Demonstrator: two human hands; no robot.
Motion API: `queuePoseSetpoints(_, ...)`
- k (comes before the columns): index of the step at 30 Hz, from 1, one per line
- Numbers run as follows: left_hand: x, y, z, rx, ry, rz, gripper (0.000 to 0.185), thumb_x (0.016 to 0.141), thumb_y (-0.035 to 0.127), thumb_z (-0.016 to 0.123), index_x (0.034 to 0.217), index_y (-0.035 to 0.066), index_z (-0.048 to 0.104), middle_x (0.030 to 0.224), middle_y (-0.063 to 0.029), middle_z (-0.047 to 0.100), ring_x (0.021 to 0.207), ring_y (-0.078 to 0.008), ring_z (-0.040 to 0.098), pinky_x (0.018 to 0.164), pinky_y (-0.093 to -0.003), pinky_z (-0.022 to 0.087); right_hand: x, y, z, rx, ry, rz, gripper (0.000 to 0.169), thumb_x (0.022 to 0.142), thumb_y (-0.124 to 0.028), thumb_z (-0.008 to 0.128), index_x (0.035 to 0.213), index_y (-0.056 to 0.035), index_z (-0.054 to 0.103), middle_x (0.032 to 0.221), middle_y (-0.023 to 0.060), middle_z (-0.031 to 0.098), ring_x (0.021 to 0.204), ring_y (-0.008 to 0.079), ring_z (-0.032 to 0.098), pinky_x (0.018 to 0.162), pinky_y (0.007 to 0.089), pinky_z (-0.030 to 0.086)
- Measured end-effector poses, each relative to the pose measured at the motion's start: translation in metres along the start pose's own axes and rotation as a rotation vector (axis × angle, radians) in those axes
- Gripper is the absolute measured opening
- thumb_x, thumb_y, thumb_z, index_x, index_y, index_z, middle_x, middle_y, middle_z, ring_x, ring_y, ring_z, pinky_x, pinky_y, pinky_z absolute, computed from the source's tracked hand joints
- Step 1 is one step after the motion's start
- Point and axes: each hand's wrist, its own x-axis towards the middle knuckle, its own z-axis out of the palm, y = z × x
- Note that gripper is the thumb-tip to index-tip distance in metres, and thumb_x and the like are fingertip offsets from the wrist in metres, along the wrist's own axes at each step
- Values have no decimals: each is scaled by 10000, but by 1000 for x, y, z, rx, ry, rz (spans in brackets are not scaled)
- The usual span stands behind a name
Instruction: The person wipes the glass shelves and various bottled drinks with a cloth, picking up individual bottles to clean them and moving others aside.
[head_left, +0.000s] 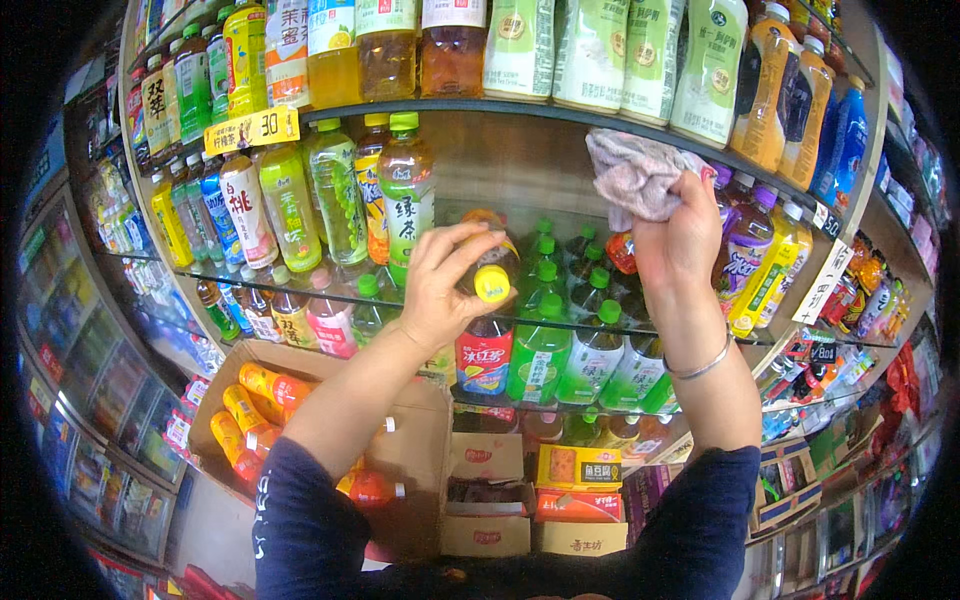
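My left hand (442, 281) grips a dark drink bottle by its upper part, the yellow cap (492, 283) pointing towards me. The bottle is over the front of a glass shelf (360, 294), and my fingers hide much of it. In my right hand (679, 240) is a crumpled, pale, patterned cloth (637, 176), raised just under the front edge of the shelf above (495, 106). A green-capped tea bottle (406, 187) stands upright left of my left hand. Purple-capped bottles (750, 225) stand to the right of my right hand.
Several milk tea bottles (592, 52) line the upper shelf. Green-capped bottles (540, 360) fill the shelf below. An open cardboard carton (420, 450) with orange drink bottles (274, 386) stands at lower left, beside snack boxes (577, 469). A yellow price tag (251, 130) juts from the upper shelf.
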Motion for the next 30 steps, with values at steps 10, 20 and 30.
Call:
queuePoseSetpoints(10,67,8,-20,147,70,-120,327,784,173,739,1057,26,639,999,-106,620,943,-270,590,848,-350,451,-16,0,-28,-291,-83,-443,248,896,13,523,1142,10,556,1082,56,624,957,133,591,861,268,472)
queuePoseSetpoints(20,91,2,-11,348,49,-55,354,862,282,659,1168,119,586,1038,-90,653,957,-282,600,833,-386,391,4,6,3,-1359,-75,-1161,184,714,-28,645,889,16,610,863,196,604,832,403,561,775,440,442)
queuePoseSetpoints(30,30,12,-14,-42,148,269,678,669,63,813,1224,67,424,1147,-161,524,1086,-378,517,929,-469,422,-8,52,60,-1542,-469,-1158,329,681,-88,728,1003,-35,690,1017,166,622,957,393,567,865,456,455)
